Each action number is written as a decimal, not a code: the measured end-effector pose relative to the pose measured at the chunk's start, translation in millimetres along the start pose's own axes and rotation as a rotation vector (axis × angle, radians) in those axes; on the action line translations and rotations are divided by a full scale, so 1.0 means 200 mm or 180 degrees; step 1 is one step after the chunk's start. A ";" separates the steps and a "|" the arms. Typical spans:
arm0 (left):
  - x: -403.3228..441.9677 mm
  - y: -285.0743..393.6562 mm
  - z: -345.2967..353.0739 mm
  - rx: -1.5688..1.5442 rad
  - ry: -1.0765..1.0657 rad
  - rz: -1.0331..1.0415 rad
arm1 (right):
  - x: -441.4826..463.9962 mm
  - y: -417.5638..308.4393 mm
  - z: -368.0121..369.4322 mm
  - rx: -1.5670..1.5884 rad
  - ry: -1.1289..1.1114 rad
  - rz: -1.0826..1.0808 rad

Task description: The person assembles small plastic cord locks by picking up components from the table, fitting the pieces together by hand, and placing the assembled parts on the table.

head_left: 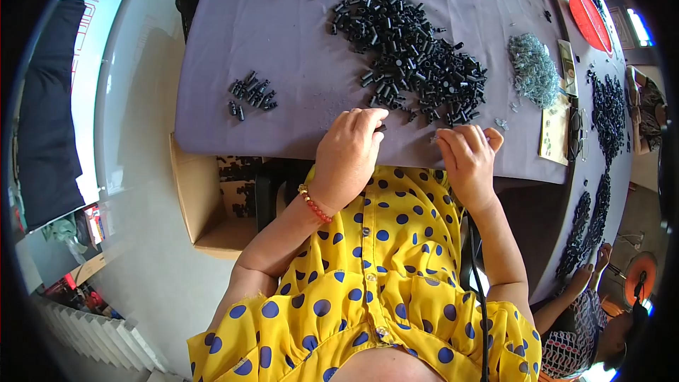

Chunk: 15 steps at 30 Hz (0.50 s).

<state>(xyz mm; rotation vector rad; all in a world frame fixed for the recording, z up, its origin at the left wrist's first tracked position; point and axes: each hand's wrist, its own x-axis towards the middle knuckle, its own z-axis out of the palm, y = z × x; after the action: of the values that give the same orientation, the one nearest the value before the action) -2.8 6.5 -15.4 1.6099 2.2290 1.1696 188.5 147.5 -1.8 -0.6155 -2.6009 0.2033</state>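
Note:
My left hand is closed at the table's near edge, its thumb and forefinger pinching a small black cylindrical piece. To its right, my right hand has its fingertips pressed together; a tiny pale bit seems to show at them, too small to name. Just beyond both hands spreads a big heap of short black cylindrical pieces. A small group of similar black pieces lies off to the left. A pile of tiny clear or silvery parts sits right of the heap.
A grey cloth covers the table. At the right are eyeglasses, a yellowish card or box, a red basket and more black pieces. An open cardboard box stands under the left edge. Other people sit at right.

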 end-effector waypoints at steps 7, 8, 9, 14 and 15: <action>0.00 0.03 0.01 -0.0048 0.0175 0.0098 | 0.00 0.01 0.03 -0.0095 -0.0129 -0.0147; 0.00 0.04 0.01 -0.0133 0.0183 0.0085 | 0.00 0.01 0.03 -0.0103 -0.0156 -0.0151; 0.00 0.04 0.01 -0.0252 0.0158 0.0056 | 0.00 0.00 0.03 -0.0072 -0.0167 -0.0124; -0.01 0.07 0.03 -0.0609 0.0103 0.0003 | 0.01 -0.01 0.02 -0.0018 -0.0108 -0.0055; -0.01 0.08 0.03 -0.0619 0.0104 0.0009 | 0.02 -0.01 0.02 0.0006 -0.0096 -0.0094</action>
<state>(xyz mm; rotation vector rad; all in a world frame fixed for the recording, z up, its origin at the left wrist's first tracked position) 12.4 9.2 -10.0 1.5288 2.0585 1.3750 183.6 146.8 -3.2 -0.5772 -2.6368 0.2071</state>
